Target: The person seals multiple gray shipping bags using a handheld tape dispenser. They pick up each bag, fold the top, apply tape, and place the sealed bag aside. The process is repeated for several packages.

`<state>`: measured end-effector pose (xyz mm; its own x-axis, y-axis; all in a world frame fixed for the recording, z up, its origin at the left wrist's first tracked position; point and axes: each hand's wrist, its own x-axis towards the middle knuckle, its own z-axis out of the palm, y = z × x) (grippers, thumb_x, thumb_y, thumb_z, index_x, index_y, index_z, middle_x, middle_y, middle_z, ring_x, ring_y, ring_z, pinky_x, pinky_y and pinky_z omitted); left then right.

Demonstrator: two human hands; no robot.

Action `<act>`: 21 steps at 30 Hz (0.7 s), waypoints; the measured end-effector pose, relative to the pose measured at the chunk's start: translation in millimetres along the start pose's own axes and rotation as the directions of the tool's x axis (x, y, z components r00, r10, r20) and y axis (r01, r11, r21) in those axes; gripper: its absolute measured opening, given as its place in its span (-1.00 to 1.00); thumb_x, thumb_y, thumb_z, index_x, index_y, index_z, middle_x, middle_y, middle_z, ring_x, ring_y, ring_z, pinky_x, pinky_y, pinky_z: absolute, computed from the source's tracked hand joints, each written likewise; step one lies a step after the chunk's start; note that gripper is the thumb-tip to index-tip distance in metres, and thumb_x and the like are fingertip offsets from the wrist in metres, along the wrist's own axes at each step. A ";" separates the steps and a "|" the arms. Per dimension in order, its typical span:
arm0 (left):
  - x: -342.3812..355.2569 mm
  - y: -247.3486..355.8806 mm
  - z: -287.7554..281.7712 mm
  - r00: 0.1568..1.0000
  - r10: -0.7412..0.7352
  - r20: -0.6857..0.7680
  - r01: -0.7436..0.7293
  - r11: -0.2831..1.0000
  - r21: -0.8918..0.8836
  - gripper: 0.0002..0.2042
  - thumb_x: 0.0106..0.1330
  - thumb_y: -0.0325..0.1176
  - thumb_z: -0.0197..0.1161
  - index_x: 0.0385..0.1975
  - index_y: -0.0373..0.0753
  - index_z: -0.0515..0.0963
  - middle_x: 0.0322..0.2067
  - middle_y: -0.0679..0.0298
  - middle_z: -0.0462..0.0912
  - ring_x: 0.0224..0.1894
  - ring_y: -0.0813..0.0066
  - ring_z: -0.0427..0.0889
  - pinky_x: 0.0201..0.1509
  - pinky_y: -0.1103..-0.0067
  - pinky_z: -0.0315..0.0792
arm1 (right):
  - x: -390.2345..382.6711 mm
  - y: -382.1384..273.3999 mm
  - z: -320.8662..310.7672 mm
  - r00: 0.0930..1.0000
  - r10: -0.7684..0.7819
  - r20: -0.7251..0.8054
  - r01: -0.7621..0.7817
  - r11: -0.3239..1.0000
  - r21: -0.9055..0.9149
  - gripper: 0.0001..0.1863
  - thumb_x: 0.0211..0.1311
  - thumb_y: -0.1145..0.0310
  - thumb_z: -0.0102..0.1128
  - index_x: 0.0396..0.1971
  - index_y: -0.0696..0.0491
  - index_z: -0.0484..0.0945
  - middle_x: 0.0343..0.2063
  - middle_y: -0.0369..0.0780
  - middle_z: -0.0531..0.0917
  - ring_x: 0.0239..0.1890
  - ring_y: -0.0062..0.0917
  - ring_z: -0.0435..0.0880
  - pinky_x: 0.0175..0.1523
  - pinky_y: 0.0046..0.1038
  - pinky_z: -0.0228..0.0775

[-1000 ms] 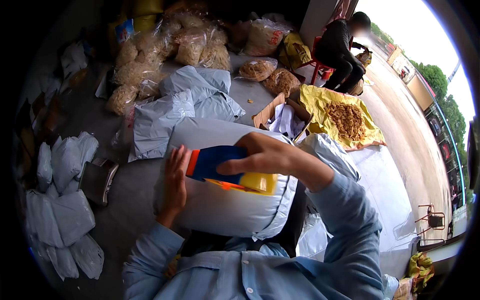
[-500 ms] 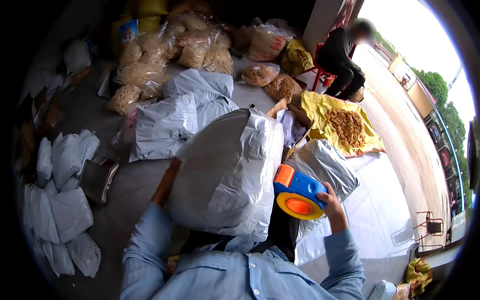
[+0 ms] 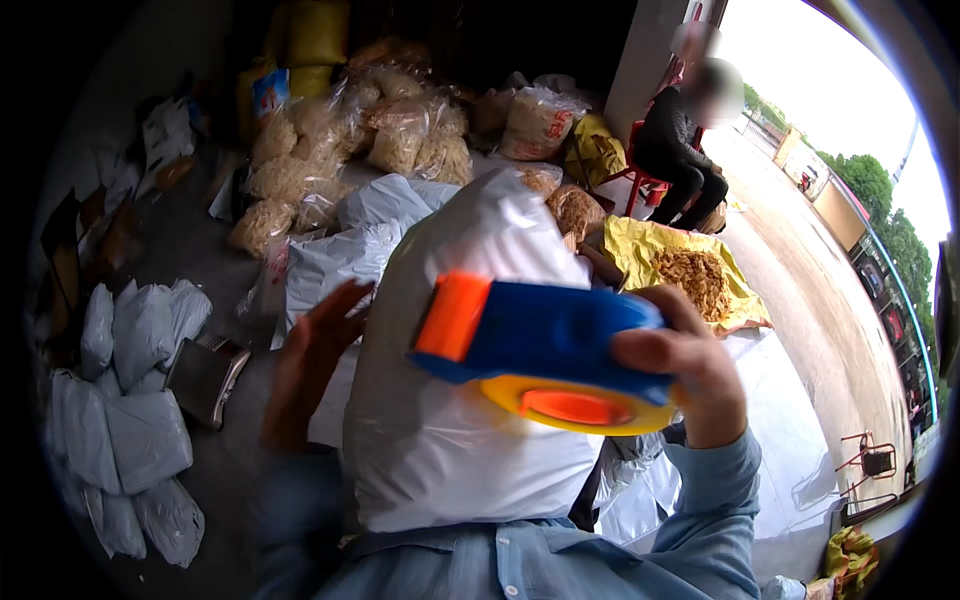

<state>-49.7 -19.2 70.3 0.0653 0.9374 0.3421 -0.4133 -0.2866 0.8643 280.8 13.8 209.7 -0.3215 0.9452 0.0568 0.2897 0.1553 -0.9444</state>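
Handling of a bulky grey-white parcel (image 3: pixel 430 420) with a hand-held tape dispenser (image 3: pixel 560 330). Compared with half a second ago, the dispenser has left its place beside the parcel's right flank and now lies across the near face, closer to the camera; the parcel itself stands taller, its lower edge against the person's shirt (image 3: pixel 450 560). The left hand (image 3: pixel 315 360), formerly half hidden behind the parcel, is in view at its left side. For the work in hand, this puts tool and parcel in one line — the orange end (image 3: pixel 455 315) points left, across the parcel — though whether the two touch cannot be told.

The right grip is closed firmly about the rear of the blue body: the thumb of the right hand (image 3: pixel 690 365) presses the near side, the fingers wrap over the top, and the yellow-rimmed roll (image 3: pixel 600 410) hangs below. The left grip is loose and holds nothing, its fingers parted and raised just beside the parcel; contact there is unclear, the hand being blurred and dark. Beyond the parcel, further grey packages (image 3: pixel 335 265) lie on the floor (image 3: pixel 255 400), left of a yellow sheet (image 3: pixel 635 255) bearing brown pieces (image 3: pixel 693 283).
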 end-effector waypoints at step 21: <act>-48.1 -32.1 90.4 0.930 -0.316 0.186 -0.235 -0.123 0.964 -0.45 0.17 -0.23 0.04 0.20 -0.21 0.18 0.27 0.15 0.03 0.33 0.09 -0.11 0.30 0.02 -0.32 | 16.2 55.4 -27.9 0.772 0.315 0.552 0.213 0.691 -0.691 -0.48 -0.07 -0.05 0.23 -0.58 0.22 0.57 -0.71 -0.18 0.54 -0.65 -0.48 0.53 -0.49 -0.49 0.38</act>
<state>42.5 -73.0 59.5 0.3606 0.9258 0.1133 0.9112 -0.3756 0.1691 316.8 45.8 167.4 -0.6550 0.6198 -0.4322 0.7546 0.5070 -0.4165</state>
